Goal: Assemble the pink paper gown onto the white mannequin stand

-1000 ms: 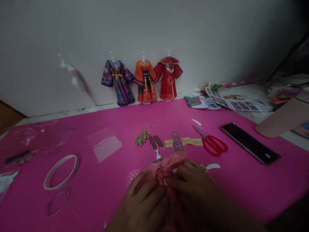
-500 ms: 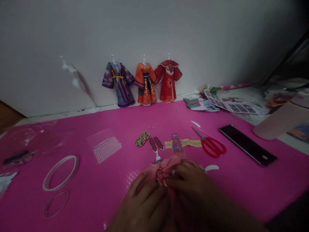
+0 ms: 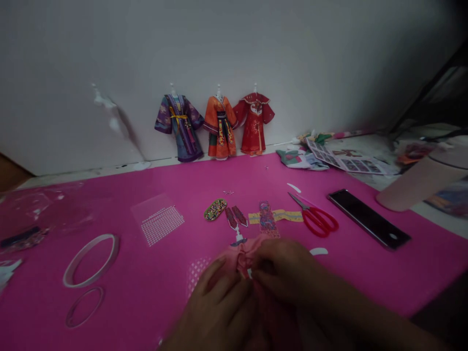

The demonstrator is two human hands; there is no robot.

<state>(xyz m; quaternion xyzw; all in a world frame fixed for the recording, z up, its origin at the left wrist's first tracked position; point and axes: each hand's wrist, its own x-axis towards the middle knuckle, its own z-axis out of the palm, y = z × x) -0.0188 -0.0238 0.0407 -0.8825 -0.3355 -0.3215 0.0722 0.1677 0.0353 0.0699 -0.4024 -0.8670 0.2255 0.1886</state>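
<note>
A small pink gathered paper garment (image 3: 244, 253) lies on the pink mat (image 3: 153, 302) near the front edge. My left hand (image 3: 215, 307) presses on its left side with fingers curled over it. Fingers of my right hand (image 3: 288, 273) pinch its top right part. A tiny white mannequin neck (image 3: 238, 235) sticks out above the garment. Just beyond lie printed paper pieces: an oval one (image 3: 215, 209), two narrow strips (image 3: 236, 217) and a yellow band with a panel (image 3: 272, 216).
Red scissors (image 3: 316, 217) and a black phone (image 3: 369, 225) lie to the right. Three dressed mini mannequins (image 3: 219, 124) stand against the white wall. Two clear tape rings (image 3: 90, 253) and a dotted sticker sheet (image 3: 161, 223) lie left. Instruction sheets (image 3: 347, 158) sit far right.
Both hands stay on the pink garment. My right hand has closed further over its top. The view has shifted slightly.
</note>
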